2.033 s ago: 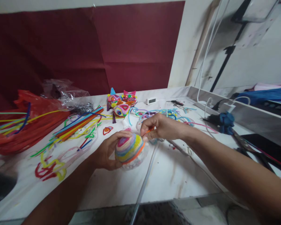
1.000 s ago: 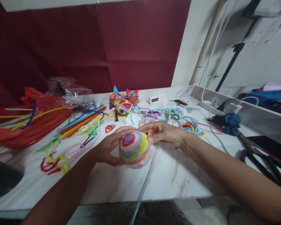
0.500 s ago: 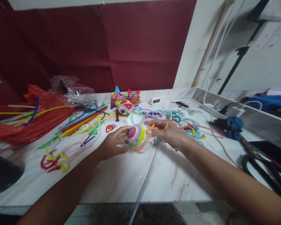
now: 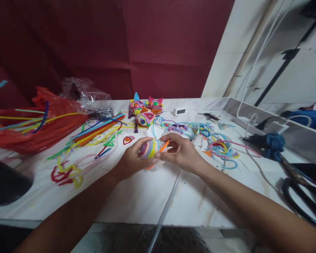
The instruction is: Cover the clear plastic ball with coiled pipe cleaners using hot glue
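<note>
A ball (image 4: 152,149) wound with bands of pink, purple, yellow and orange pipe cleaner is held between my hands above the white table. My left hand (image 4: 135,156) wraps around its left side, thumb across the front. On the right, my right hand (image 4: 183,153) pinches an orange pipe cleaner (image 4: 164,146) against the ball. The ball's lower right part looks whitish and is partly covered by fingers. A red eye-shaped piece (image 4: 128,140) lies on the table just beyond my left hand.
Several colourful animal-head ornaments (image 4: 144,118) stand at the back, beside a small white digital display (image 4: 180,111). Loose pipe cleaners (image 4: 97,130) lie left; a tangle (image 4: 221,144) lies right. A red plastic bag (image 4: 50,123), a black container (image 4: 7,179) and black-handled scissors (image 4: 300,196) flank the table.
My left thumb has come over the ball's front, and my left fingers have closed around it. My right hand keeps its pinch on the orange pipe cleaner. The whole view has shifted slightly.
</note>
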Demonstrator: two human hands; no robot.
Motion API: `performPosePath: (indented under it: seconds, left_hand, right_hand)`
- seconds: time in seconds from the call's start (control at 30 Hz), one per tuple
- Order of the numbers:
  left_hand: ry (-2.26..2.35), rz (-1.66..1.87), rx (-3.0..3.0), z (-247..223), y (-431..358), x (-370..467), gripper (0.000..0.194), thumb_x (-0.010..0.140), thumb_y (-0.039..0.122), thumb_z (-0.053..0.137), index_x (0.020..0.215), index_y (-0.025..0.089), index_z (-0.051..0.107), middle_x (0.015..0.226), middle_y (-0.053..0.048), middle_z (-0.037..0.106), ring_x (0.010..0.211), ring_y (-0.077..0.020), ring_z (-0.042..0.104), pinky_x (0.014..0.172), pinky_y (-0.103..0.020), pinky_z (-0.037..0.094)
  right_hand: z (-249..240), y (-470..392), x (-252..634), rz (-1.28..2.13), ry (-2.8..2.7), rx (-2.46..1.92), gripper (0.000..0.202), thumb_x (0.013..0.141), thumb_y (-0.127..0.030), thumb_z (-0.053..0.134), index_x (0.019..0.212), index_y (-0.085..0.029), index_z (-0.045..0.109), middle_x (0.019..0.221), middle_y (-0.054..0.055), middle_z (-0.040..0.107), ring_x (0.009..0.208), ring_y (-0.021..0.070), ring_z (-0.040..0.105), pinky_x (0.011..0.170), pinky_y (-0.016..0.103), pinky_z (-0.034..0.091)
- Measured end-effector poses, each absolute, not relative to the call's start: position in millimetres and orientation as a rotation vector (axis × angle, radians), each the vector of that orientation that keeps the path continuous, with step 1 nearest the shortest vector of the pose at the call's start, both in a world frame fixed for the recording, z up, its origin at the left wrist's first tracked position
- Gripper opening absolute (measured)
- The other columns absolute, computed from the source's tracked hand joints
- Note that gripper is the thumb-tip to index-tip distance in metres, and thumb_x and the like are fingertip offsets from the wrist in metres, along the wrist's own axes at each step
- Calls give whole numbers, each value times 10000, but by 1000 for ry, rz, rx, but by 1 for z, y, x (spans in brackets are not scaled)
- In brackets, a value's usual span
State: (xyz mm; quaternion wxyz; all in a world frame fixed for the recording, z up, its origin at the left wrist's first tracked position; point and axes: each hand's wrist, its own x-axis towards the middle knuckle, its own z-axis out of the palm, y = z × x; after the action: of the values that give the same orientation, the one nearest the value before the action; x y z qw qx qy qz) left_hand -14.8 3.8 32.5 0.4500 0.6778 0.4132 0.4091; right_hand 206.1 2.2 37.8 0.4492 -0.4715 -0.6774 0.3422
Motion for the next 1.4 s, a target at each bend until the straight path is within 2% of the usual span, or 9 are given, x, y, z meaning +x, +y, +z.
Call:
performPosePath:
  seconds: [0.13, 0.27, 0.4, 0.63, 0.97, 1.2, 1.4]
  left_hand:
    - [1047, 1033, 1696, 38, 2, -14, 785, 641, 466, 924, 1339, 203, 680, 1241, -112, 770, 1127, -316, 756, 914, -384, 659]
    - [1086, 1019, 1729, 41, 0, -13, 763, 646, 436, 888, 1337, 183, 686, 1232, -112, 772, 1110, -312, 763, 904, -379, 664]
    - [1093, 1054, 1803, 42, -2, -13, 739, 638, 399, 858, 1324, 176, 697, 1284, -127, 764, 1144, -330, 754, 962, -414, 654]
    - [1144, 1054, 1817, 40, -1, -11, 678, 642, 402, 838, 1280, 220, 697, 1277, -100, 770, 1124, -304, 747, 946, -394, 651]
    - [1189, 1058, 1868, 40, -5, -9, 640, 669, 317, 801, 1284, 183, 686, 1235, -129, 778, 1132, -344, 754, 858, -389, 663]
    - [1200, 1077, 1903, 39, -4, -8, 584, 678, 383, 811, 1227, 218, 697, 1239, -93, 792, 1125, -325, 746, 1007, -435, 625]
    - [1204, 1106, 1914, 37, -4, -9, 554, 642, 306, 791, 1185, 246, 703, 1246, -78, 796, 1147, -345, 739, 1080, -473, 592]
  right_hand:
    - [44, -1, 203, 940, -1605, -1183, 800, 484, -759, 985, 1048, -243, 750, 1027, 59, 761, 779, 242, 715, 718, 414, 606]
    - [50, -4, 204, 1033, -1562, -1106, 766, 473, -726, 1007, 1005, -233, 763, 1032, 61, 774, 800, 231, 709, 761, 419, 630]
    - [51, -3, 206, 1067, -1545, -1098, 696, 486, -666, 1033, 984, -244, 791, 1090, 67, 790, 858, 236, 727, 821, 425, 645]
    - [43, -1, 200, 1063, -1524, -1127, 766, 450, -711, 1020, 997, -222, 799, 1008, 74, 780, 820, 247, 711, 773, 429, 609]
    - [43, 2, 203, 1081, -1623, -998, 693, 556, -794, 958, 929, -233, 798, 1156, 112, 751, 1001, 314, 789, 879, 462, 645]
    - [42, -1, 202, 1023, -1678, -1034, 688, 621, -791, 930, 978, -226, 769, 1198, 137, 759, 1036, 343, 795, 869, 492, 668]
    - [44, -4, 200, 923, -1747, -1044, 674, 683, -822, 868, 974, -226, 748, 1135, 128, 736, 1020, 350, 782, 828, 521, 690]
